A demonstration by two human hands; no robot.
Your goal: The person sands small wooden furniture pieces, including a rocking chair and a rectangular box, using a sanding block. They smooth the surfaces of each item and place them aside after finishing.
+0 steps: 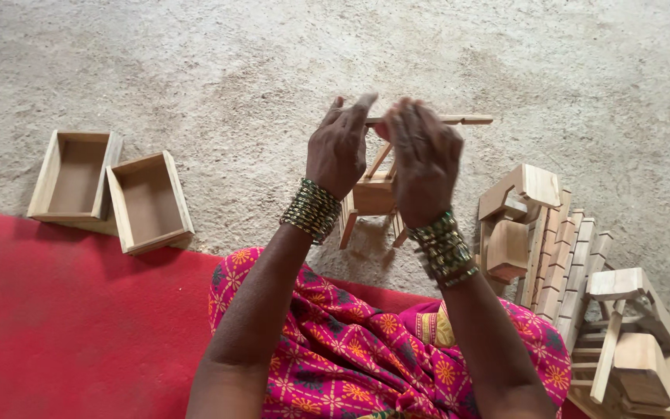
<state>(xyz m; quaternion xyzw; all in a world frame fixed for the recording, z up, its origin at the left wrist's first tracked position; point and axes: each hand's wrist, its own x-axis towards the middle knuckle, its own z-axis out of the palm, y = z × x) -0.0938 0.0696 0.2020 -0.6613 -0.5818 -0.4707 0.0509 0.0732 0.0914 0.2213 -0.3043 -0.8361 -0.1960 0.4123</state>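
Observation:
My left hand (pixel 340 143) and my right hand (pixel 422 159) are raised side by side, both gripping a small wooden frame piece (pixel 374 190) with thin legs and a long stick (pixel 467 120) across its top that juts out to the right. My hands hide most of the piece's top. Stacks of green and gold bangles ring both wrists. The piece hangs above the rough concrete floor (pixel 273 70).
Two open shallow wooden boxes (pixel 71 177) (pixel 149 202) lie at the left on the floor beside a red mat (pixel 63 318). At the right lies a pile of wooden slatted parts (pixel 564 256) and blocks (pixel 633 341). My lap is covered in pink patterned cloth (pixel 350 349).

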